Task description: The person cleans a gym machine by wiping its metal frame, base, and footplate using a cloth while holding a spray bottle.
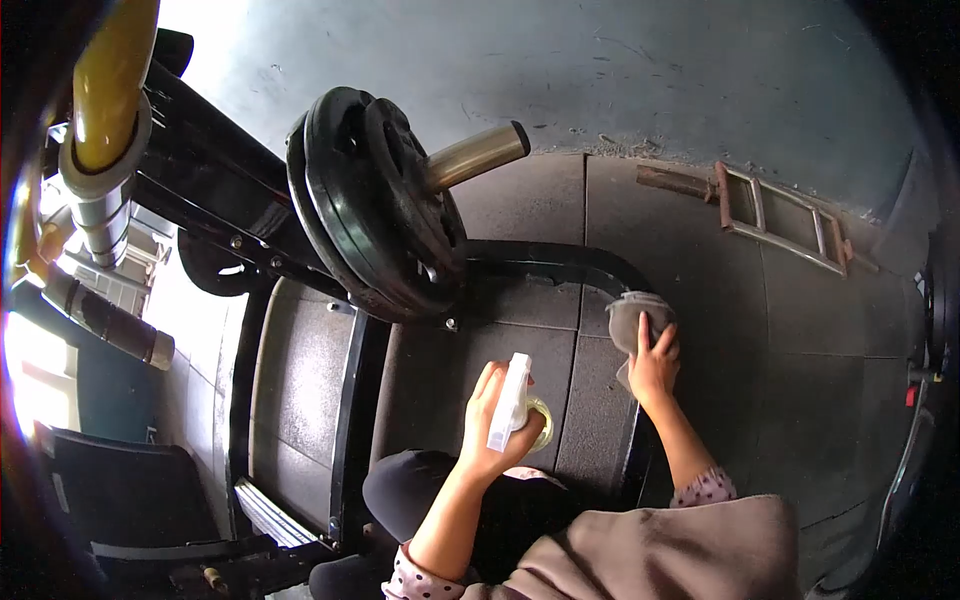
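In the head view, the left hand point(484, 423) wraps a white-topped spray bottle of yellowish liquid point(510, 403), upright perhaps, though the angle hides it, seemingly ready for squeezing. The right hand point(655, 366) presses a folded grey cloth point(640, 318) onto the curved black metal frame tube point(560, 254), fingers spread, presumably for even pressure.
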